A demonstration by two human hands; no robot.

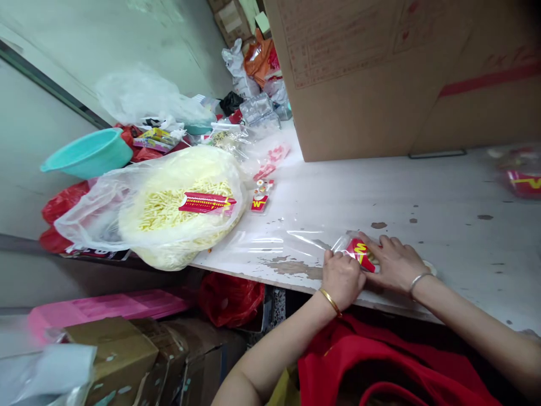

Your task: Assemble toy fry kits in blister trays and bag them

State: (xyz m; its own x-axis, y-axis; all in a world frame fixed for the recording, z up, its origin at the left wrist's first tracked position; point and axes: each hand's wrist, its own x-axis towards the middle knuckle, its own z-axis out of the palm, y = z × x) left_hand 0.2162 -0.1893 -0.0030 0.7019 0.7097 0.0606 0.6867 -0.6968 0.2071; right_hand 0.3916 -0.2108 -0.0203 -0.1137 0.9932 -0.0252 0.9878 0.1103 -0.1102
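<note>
At the table's front edge, a small red packet (359, 252) with a yellow zigzag letter mark lies in clear plastic between my hands. My left hand (344, 279) is closed at the near left end of the packet, its fingers pinched on the clear plastic. From the right, my right hand (397, 264) grips the packet, its fingers bent over the top and the thumb on the near side. Part of the packet is hidden under the fingers. A sheet of clear plastic film (298, 239) stretches over the tabletop to the left.
A big clear bag (181, 256) of pale yellow sticks stands at the left, a red striped carton (207, 202) on top. Beside it lies another red packet (259, 203). A tall cardboard box (359, 113) blocks the back right. A turquoise basin (91, 152) sits far left.
</note>
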